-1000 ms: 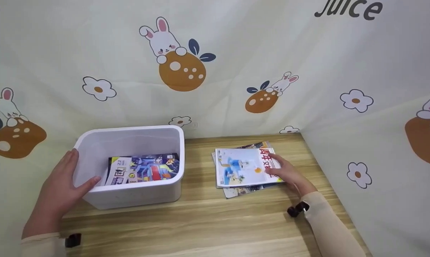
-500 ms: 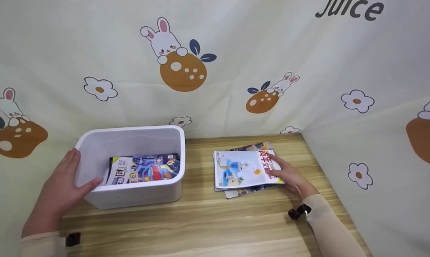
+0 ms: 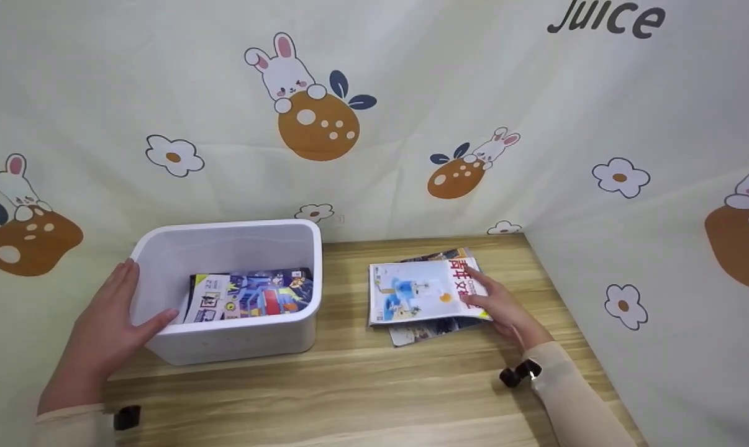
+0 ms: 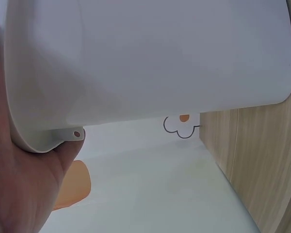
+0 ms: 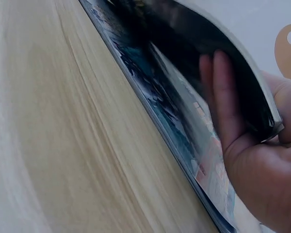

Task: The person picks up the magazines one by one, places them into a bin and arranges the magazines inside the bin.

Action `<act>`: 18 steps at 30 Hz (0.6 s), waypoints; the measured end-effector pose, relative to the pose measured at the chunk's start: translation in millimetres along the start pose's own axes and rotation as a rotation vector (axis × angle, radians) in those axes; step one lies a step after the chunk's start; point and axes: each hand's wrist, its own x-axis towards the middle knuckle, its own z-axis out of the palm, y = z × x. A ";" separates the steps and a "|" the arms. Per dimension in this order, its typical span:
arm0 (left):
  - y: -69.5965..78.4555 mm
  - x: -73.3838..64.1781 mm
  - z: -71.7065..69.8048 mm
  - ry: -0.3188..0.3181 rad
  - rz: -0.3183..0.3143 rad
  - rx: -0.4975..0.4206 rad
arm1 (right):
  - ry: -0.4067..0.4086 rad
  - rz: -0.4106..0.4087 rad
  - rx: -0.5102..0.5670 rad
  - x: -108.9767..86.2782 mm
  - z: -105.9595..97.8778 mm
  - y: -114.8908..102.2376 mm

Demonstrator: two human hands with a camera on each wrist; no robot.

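Observation:
My left hand [image 3: 104,326] grips the near-left corner of a white plastic bin [image 3: 238,343], its thumb over the front rim and its fingers along the left rim. Inside the bin lie several magazines [image 3: 269,298], a colourful cover on top. To the right, my right hand [image 3: 505,310] holds a white magazine [image 3: 418,292] with red lettering and a blue picture by its right edge. Its thumb is above; in the right wrist view, fingers [image 5: 225,92] reach underneath. That magazine bends up from another magazine [image 3: 410,335], which lies askew on the wooden table.
Pale cloth [image 3: 399,93] printed with rabbits, oranges and flowers hangs behind and at the sides of the wooden table [image 3: 325,397]. A strip of tabletop separates the bin from the magazines. Small black devices [image 3: 520,372] sit at both wrists.
The white magazine has slid slightly left and its near edge has lifted off the one below, with my right hand still holding it. My left hand and the bin stay put.

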 end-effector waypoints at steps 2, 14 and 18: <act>-0.4 -0.1 0.8 -0.001 -0.005 0.001 | 0.006 -0.022 0.023 0.4 1.5 -0.4; 1.8 0.2 -0.4 -0.018 -0.031 0.011 | 0.051 -0.104 0.088 -3.0 12.1 -20.8; 2.8 0.6 -0.9 -0.025 -0.033 0.009 | 0.070 -0.094 0.153 -5.7 16.4 -32.9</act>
